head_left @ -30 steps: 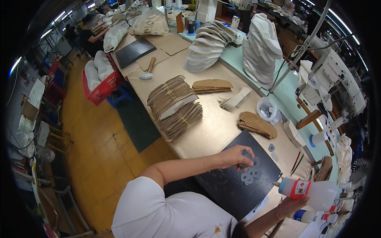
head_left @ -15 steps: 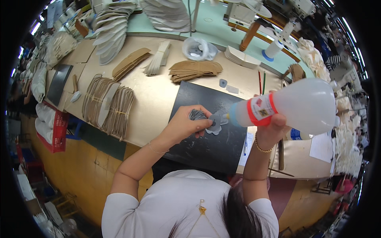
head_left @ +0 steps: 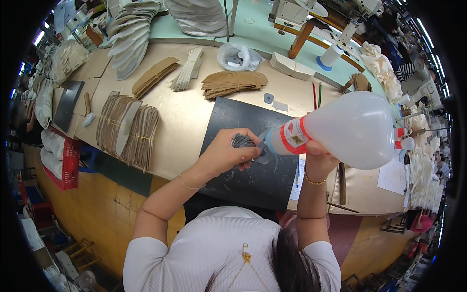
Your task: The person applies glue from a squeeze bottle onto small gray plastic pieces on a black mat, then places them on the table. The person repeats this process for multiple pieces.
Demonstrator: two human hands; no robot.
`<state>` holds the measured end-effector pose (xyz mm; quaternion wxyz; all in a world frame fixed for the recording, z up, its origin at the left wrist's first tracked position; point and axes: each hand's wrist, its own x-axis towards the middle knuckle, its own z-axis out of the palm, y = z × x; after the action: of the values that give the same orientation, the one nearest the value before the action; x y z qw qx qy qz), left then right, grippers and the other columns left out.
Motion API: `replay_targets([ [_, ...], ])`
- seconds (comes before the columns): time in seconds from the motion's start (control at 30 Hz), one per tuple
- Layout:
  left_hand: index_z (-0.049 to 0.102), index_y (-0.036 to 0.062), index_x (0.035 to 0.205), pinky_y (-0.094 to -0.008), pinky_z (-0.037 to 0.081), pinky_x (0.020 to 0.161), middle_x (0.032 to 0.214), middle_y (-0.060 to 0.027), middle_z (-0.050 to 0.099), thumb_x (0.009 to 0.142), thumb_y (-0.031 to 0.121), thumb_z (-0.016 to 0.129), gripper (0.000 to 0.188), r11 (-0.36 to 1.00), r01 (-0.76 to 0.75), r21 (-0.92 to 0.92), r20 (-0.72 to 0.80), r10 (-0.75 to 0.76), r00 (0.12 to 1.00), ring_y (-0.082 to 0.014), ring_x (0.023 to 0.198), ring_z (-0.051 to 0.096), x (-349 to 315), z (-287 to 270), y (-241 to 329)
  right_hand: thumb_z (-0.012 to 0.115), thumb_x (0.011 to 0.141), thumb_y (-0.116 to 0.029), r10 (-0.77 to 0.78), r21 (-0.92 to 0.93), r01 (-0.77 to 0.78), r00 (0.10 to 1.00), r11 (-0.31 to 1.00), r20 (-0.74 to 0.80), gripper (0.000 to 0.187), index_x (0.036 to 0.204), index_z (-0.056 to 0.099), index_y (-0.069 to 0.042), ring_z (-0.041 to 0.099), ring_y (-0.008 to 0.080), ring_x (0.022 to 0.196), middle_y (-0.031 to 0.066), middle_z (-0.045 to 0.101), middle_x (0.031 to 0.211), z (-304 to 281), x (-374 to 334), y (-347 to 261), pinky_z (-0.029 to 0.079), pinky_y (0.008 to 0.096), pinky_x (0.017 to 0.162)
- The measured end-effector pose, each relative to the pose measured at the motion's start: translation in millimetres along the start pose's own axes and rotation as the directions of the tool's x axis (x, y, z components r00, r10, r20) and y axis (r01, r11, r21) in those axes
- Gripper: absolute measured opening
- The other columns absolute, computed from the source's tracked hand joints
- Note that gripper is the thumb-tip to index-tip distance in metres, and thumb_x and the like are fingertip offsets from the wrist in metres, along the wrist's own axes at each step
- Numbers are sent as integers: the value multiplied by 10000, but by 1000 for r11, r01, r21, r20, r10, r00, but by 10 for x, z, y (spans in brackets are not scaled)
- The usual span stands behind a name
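Left hand: you are pinching a small fan of grey cut pieces (head_left: pixel 242 141) in your left hand (head_left: pixel 224 155), fingers curled closed around them, just above the black mat (head_left: pixel 243 182).
Right hand: your right hand (head_left: pixel 318 158) is gripping the neck of the big translucent squeeze bottle (head_left: pixel 350 129), tipped on its side with the nozzle pointing toward 9 o'clock.
Change, bottle: half a second ago you were holding the bottle a little off from the pieces; now you are bringing its blue tip right up against the grey pieces, touching or very nearly so.
Change, pieces: a second ago you were pressing them flat on the mat with the bottle waiting low at 4 o'clock; now you are holding them up to meet the nozzle.
Meaning: you are likely passing from lining up to squeezing, so what comes out would be landing on the pieces, not the mat.
Desk: the tan desk (head_left: pixel 187 114) is carrying the mat directly in front of you.
At 10 o'clock: banded stacks of brown card shapes (head_left: pixel 127 129) are lying well apart from your hands.
At 12 o'clock, farther: another tan bundle (head_left: pixel 233 82) and a clear bag (head_left: pixel 239 56) are sitting near the green far edge.
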<state>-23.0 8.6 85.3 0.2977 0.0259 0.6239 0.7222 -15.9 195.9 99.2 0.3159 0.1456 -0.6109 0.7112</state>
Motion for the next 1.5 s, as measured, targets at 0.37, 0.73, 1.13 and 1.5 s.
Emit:
replay_targets([
  [0.37, 553, 24, 837, -219, 414, 468, 654, -47, 575, 775, 84, 666, 142, 994, -27, -106, -3, 27, 1000, -106, 530, 553, 27, -37, -37, 809, 652, -329, 20, 314, -35, 998, 949, 53, 789, 1219, 375, 6, 625, 368, 889, 169, 569, 1065, -235, -92, -77, 562, 456, 764],
  [0.73, 551, 41, 841, -205, 423, 500, 715, -52, 602, 774, 102, 671, 151, 997, -75, -2, -51, 75, 996, -103, 591, 588, 22, 55, 6, 829, 586, -398, 25, 258, -75, 981, 963, 191, 796, 1176, 456, -18, 601, 291, 938, 116, 555, 1091, -190, -169, -82, 527, 425, 816],
  [1.13, 546, 47, 832, -201, 436, 510, 725, -45, 609, 777, 110, 673, 151, 998, -63, 14, -32, 63, 997, -96, 603, 596, 113, 103, -25, 801, 641, -386, 67, 150, -61, 997, 987, -35, 737, 1130, 444, 34, 643, 307, 773, 165, 586, 975, -269, -124, -123, 585, 424, 678],
  [1.5, 566, 38, 850, -212, 421, 457, 713, -57, 618, 771, 118, 669, 153, 999, -12, 37, -49, 14, 999, -106, 578, 604, 394, 62, -106, 764, 689, -261, 162, 339, -171, 985, 925, 55, 662, 1145, 415, 69, 631, 326, 838, 177, 521, 1053, -568, -142, 49, 578, 405, 720],
])
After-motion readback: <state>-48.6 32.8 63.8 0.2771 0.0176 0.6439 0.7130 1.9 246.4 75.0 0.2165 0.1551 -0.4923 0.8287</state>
